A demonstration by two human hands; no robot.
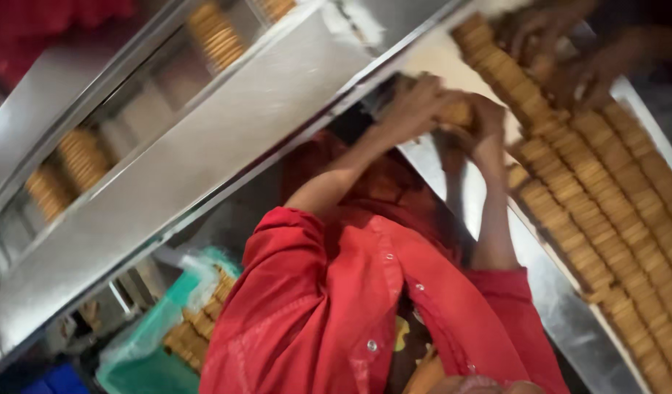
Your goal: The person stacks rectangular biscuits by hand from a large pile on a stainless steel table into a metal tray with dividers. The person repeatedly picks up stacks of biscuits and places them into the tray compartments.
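Steel tray (569, 321) beside a conveyor (205, 138) carries long biscuit rows (606, 204), mostly full; left hand (416, 106) and right hand (485, 120) grip a stack of biscuits (456, 113) between them, not yet set down.

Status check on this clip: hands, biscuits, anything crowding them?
Left hand and right hand clamp a biscuit stack between them. Biscuit rows alongside on belt. Another person's hands working close by.

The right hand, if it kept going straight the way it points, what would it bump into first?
Probably the long rows of biscuits on the steel tray. The right hand already grips a small stack of biscuits with the left hand; depth is blurry.
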